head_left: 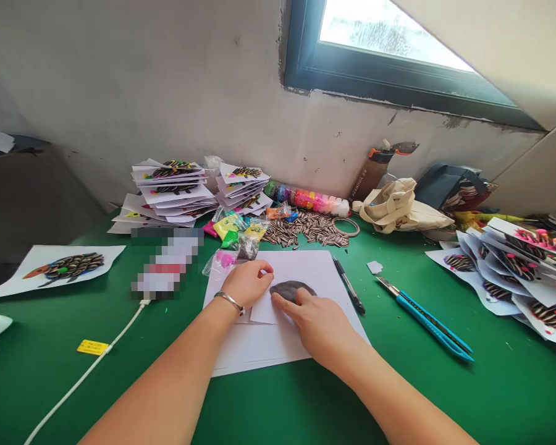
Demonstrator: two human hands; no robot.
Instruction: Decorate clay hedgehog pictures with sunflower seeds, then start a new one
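Observation:
A flattened oval of dark grey modelling clay (290, 288) lies on white paper (254, 358) in front of me. My right hand (322, 318) has its index finger stretched over the clay's near edge, touching it, with other fingers bent beneath the palm. Left of the clay, my left hand (246, 284) rests on the paper, its fingers curled together; whether anything is in them is hidden. A smaller folded white piece of paper (263, 314) lies between the hands. Just right of the sheet is a black pen (349, 284).
A blue utility knife (429, 321) lies at right with its blade showing. Behind the paper are striped sunflower seeds (306, 227), bagged coloured clay (231, 227) and a bottle (373, 173). Stacks of seed pictures (173, 191) stand along the wall. A white cable (88, 371) crosses the left side.

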